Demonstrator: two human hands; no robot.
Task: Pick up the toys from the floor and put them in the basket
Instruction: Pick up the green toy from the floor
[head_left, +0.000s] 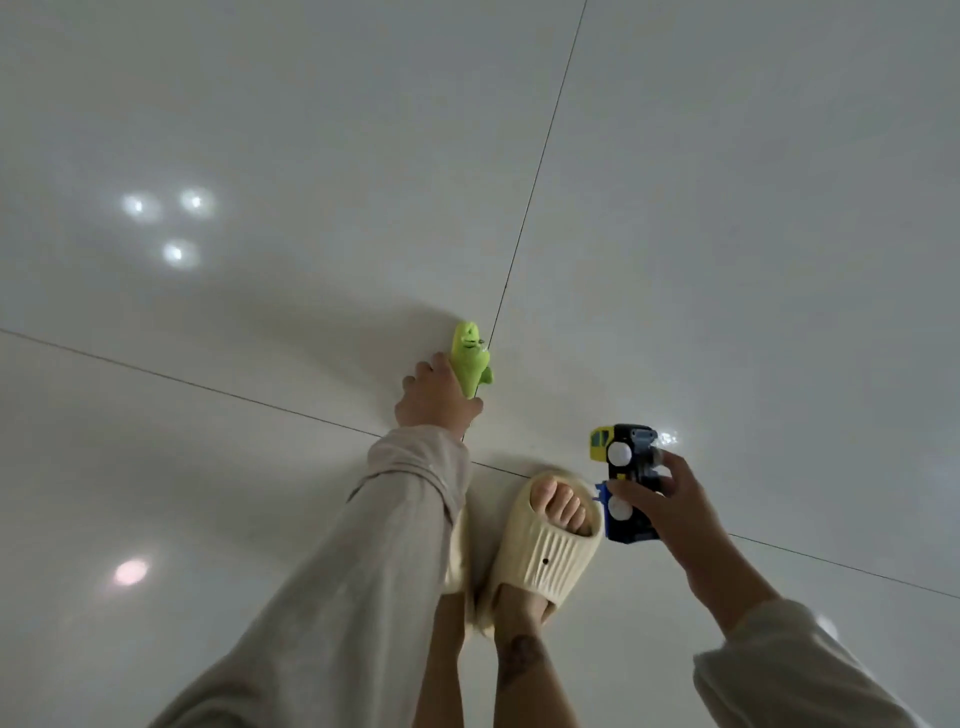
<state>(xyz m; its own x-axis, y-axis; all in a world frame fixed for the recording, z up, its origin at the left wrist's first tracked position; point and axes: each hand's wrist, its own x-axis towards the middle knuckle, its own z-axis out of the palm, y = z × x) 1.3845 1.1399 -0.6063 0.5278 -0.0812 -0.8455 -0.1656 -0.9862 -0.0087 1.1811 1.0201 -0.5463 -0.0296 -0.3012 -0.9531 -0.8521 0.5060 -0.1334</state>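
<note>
1. Curled around a small lime-green plush toy (470, 364), my left hand (434, 397) grips it low above the floor, its long axis pointing up-frame, face end away from me.
2. Pinched in my right hand (670, 501), a blue-and-yellow plastic toy truck (626, 480) shows white wheels, yellow cab end farthest from me.
3. Glossy pale floor tiles (727, 208) with dark grout lines reflect ceiling lights; a cream slipper (545, 551) stands between my arms.
</note>
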